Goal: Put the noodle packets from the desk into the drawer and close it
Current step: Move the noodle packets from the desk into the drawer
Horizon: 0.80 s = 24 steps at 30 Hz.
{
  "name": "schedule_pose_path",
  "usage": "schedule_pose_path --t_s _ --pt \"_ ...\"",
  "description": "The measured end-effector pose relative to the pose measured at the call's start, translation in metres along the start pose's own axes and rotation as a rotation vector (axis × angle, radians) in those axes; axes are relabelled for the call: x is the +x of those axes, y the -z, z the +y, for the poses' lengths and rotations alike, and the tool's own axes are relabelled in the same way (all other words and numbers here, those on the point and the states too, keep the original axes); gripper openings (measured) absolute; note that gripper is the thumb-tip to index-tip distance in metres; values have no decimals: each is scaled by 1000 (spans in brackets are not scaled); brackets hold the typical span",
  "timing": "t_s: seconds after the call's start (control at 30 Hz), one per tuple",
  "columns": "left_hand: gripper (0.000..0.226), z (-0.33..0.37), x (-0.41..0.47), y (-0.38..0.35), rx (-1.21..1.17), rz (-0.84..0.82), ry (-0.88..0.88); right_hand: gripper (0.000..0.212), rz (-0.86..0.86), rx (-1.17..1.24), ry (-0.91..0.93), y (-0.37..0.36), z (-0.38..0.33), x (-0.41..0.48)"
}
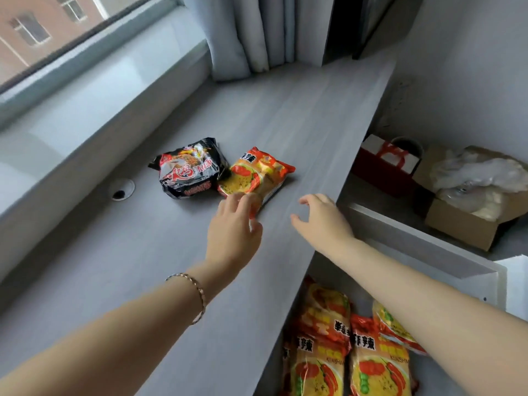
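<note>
Grey woodgrain desk (pixel 285 115) beside window (pixel 43 32), curtain (pixel 257 32).

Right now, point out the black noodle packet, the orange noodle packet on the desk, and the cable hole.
black noodle packet (pixel 188 170): head view, centre of its printed front.
orange noodle packet (pixel 257 175): head view, middle of the wrapper.
cable hole (pixel 122 190): head view, its round cover.

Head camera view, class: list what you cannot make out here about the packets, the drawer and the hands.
- Drawer: the bottom edge cuts it off and the right forearm crosses it, so the count of orange packets inside is uncertain.
- Left hand: its fingertips cover the near corner of the orange packet on the desk; grip unclear.
- Black packet: print blurred, unreadable.
- Right hand: motion-blurred.
</note>
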<state>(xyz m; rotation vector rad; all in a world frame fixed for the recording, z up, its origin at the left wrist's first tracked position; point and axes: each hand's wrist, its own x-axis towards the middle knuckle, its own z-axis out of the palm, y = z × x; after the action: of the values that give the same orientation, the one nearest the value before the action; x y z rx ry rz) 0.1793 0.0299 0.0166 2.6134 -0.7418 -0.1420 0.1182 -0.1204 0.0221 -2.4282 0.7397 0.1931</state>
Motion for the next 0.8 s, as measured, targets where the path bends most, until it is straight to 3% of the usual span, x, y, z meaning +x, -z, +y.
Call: schedule_pose_path --t_s 0.1,0.17,0.33,0.47,0.57,0.67,0.8 --pt "61 -45 33 13 84 81 112 76 -3 -193 122 -21 -42 35" --pt "69 -77 53 18 196 62 131 81 6 -293 178 -41 -62 51" --pt "74 -129 81 22 320 -80 177 71 5 -343 120 -75 -75 59" --pt "66 -130 83 24 309 -71 146 53 135 -382 227 -75 -69 63" --pt "64 -123 81 27 306 -44 139 43 165 -320 306 -72 -58 60" --pt "53 -105 73 36 284 -6 61 16 225 -168 336 -44 -49 39" --pt "49 -57 51 44 236 -12 -41 21 541 107 240 0 -5 8"
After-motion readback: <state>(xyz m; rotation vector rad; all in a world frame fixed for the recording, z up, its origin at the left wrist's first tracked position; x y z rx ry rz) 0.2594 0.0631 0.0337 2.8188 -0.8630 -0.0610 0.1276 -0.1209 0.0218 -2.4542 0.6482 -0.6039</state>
